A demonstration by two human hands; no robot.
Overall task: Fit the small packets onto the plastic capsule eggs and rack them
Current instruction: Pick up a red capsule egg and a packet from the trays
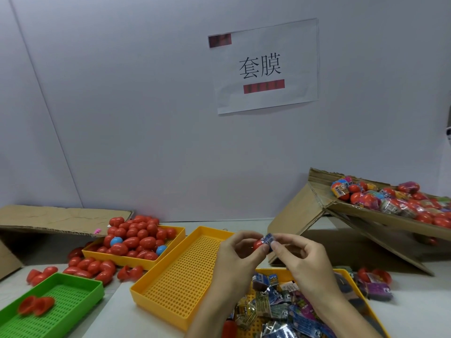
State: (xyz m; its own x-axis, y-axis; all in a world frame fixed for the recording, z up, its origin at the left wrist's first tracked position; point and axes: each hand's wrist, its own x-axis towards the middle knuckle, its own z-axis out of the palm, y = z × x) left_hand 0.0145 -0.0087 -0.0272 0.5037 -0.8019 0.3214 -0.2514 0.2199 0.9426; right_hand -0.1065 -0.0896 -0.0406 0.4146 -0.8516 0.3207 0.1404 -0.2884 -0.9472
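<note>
Head view: both hands are working over the yellow tray [170,284].
Left hand [238,254] is pinching a red egg [258,245]; right hand [296,254] is gripping a blue packet [269,239] against it.

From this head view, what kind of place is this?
Probably a hand-packing bench at a small toy factory: a yellow tray heaped with red capsule eggs, a tray of printed packets, and a paper station sign on the wall.
</note>
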